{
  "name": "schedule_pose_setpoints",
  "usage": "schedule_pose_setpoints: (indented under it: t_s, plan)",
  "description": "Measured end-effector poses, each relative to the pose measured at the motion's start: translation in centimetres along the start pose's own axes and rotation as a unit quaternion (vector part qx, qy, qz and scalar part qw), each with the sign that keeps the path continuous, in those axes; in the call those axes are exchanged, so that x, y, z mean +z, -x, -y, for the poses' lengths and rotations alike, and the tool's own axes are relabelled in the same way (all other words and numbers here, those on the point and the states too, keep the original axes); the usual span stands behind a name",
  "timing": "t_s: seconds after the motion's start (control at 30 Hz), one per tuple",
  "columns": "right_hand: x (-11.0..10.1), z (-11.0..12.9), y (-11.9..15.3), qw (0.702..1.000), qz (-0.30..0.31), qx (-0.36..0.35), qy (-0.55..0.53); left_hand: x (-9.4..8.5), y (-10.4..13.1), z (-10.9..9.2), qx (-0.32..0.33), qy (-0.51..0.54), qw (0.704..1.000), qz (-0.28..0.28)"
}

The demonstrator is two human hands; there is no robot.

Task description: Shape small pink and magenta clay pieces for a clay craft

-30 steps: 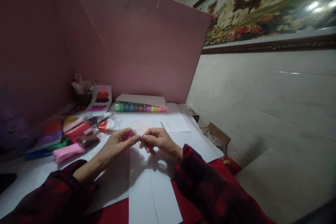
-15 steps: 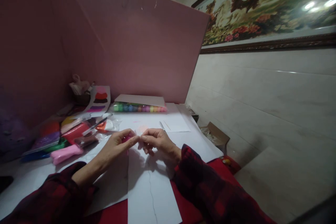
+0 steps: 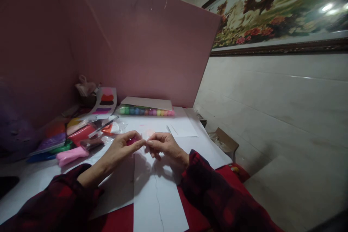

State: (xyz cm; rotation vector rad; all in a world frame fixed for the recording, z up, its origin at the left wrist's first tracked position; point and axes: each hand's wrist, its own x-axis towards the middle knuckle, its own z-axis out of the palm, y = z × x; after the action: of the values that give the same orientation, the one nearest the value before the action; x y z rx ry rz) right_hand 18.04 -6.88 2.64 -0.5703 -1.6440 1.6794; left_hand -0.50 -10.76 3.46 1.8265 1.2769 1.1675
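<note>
My left hand (image 3: pixel 126 145) is closed round a small magenta piece (image 3: pixel 132 140) that shows between its thumb and fingers. Its fingertips meet those of my right hand (image 3: pixel 161 145), whose thumb and forefinger are pinched together. What the right fingers hold is too small to make out. Both hands are above a white sheet (image 3: pixel 160 203) with a wavy pencil line running down it. Just behind the fingertips a pale peach patch (image 3: pixel 149 132) shows on the white paper.
Bags of coloured clay (image 3: pixel 72 155) lie at the left. Farther back are a clear pack of coloured balls (image 3: pixel 146 111) and a colour-swatch sheet (image 3: pixel 106 103). A thin tool (image 3: pixel 168 129) lies beyond my right hand. An open cardboard box (image 3: pixel 227 143) stands at the right.
The camera view has shifted slightly, so the surroundings appear a little farther right. Both hands keep nearly the same pose, with fingertips still together.
</note>
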Motion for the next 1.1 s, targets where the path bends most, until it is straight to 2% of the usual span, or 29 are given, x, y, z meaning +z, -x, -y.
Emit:
schedule_pose_setpoints:
  t_s: [0.4, 1.1]
  plan:
    - [0.06, 0.13, 0.08, 1.0, -0.001, 0.014, 0.0, 0.14, 0.14, 0.12, 0.004, 0.001, 1.0, -0.003]
    - [-0.19, 0.05, 0.06, 1.0, 0.008, -0.005, 0.013, 0.13, 0.13, -0.23, 0.004, -0.001, 1.0, -0.016]
